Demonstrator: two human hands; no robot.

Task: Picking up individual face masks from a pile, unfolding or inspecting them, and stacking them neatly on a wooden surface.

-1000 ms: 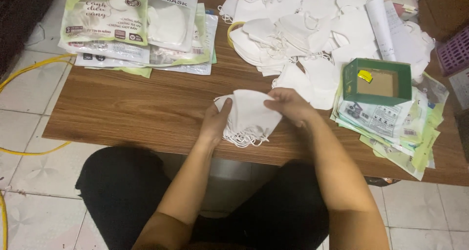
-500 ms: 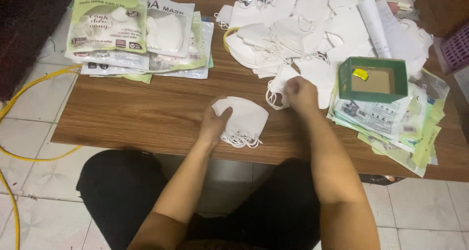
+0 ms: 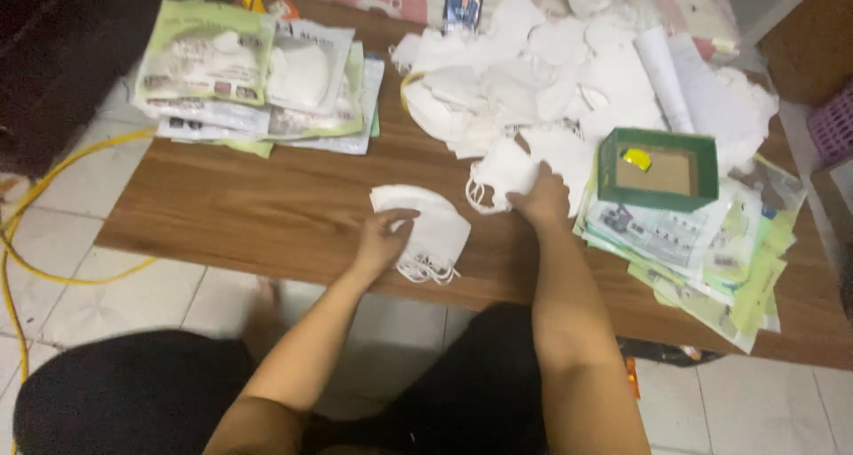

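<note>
A small stack of folded white face masks [image 3: 434, 231] lies near the front edge of the wooden table [image 3: 267, 215], ear loops hanging toward me. My left hand [image 3: 382, 242] rests on its left side, fingers curled on the top mask. My right hand [image 3: 542, 199] has reached to the right and grips another white mask [image 3: 499, 172] at the near edge of a big heap of loose white masks [image 3: 551, 82].
Flat packets of bagged masks [image 3: 258, 77] are stacked at the table's back left. A green open cardboard box [image 3: 657, 169] sits on a pile of empty printed bags [image 3: 711, 259] at the right. A yellow cable [image 3: 53, 197] runs over the tiled floor at the left.
My right hand left the stack in front of me and moved right and away to the loose heap, closing on a new mask. My left hand stayed on the stack.
</note>
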